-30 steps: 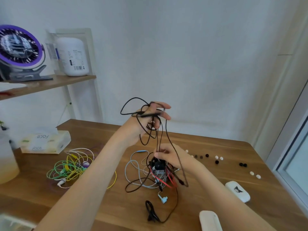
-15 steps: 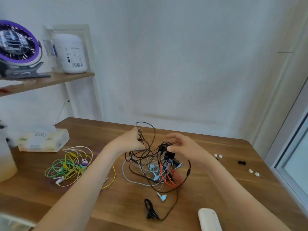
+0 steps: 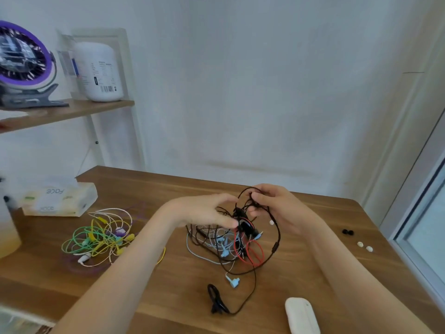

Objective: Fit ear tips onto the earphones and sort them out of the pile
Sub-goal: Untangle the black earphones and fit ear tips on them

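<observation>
A tangled pile of earphones (image 3: 228, 244) with black, red, white and pale blue cords lies in the middle of the wooden table (image 3: 168, 297). My left hand (image 3: 204, 210) pinches black cords at the top of the pile. My right hand (image 3: 272, 206) pinches a loop of the black cord just above it, and the cord hangs down past an inline remote (image 3: 274, 247). A second bunch of green, yellow and white earphones (image 3: 101, 239) lies to the left. Loose black ear tips (image 3: 348, 232) and white ear tips (image 3: 364, 246) sit at the right.
A tissue pack (image 3: 57, 198) and a pale yellow container (image 3: 7, 232) stand at the left edge. A white case (image 3: 302, 314) lies near the front right. A shelf (image 3: 67, 112) carries a purple fan (image 3: 21, 59) and a white jar (image 3: 98, 71).
My left hand came down from high above the table to the pile. My right hand rose slightly and both hands now meet at the black cords. The view shifted slightly.
</observation>
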A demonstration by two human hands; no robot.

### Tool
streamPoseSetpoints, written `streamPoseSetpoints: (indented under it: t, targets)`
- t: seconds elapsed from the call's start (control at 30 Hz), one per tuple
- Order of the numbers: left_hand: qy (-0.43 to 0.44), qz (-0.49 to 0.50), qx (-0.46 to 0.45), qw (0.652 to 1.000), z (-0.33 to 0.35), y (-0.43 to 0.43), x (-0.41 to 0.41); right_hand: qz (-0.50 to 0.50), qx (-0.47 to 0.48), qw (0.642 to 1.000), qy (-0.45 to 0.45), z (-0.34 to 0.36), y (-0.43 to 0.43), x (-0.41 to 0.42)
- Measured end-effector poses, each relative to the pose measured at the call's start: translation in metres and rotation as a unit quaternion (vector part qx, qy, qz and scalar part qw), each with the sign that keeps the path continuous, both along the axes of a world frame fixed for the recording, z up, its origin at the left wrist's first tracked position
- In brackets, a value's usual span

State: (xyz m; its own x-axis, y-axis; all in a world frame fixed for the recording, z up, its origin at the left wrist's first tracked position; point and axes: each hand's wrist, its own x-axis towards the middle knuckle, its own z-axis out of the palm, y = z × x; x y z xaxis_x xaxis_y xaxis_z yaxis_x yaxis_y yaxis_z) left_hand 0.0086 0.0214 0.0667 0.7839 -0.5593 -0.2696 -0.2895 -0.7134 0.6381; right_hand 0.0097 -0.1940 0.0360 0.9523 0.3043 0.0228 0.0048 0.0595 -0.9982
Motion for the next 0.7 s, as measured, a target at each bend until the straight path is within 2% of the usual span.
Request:
streamPoseSetpoints:
  t: [0.13,0.27,0.37,0.5,0.6,0.7]
  targets:
    - [-0.081,0.060,-0.070,0.992,-0.011,-0.013,-0.001,0.008,0.040,0.999,-0.002,0.003,0.005,0.000]
    - [-0.140,0.063,-0.051,0.987,-0.024,-0.022,0.001,0.022,0.053,0.998,-0.014,0.005,0.006,-0.002]
    - [-0.158,0.075,-0.071,0.982,-0.029,-0.021,0.002,0.010,-0.008,0.999,-0.032,0.002,0.006,-0.005]
    - [-0.151,0.109,-0.116,0.976,-0.030,-0.014,0.006,-0.059,-0.127,0.990,-0.033,-0.001,0.004,-0.009]
    - [-0.183,0.130,-0.107,0.969,-0.029,-0.011,0.007,-0.087,-0.151,0.984,-0.027,0.002,0.003,-0.011]
    - [-0.221,0.226,-0.142,0.938,-0.031,-0.007,0.011,-0.098,-0.161,0.982,-0.031,0.003,0.002,-0.011]
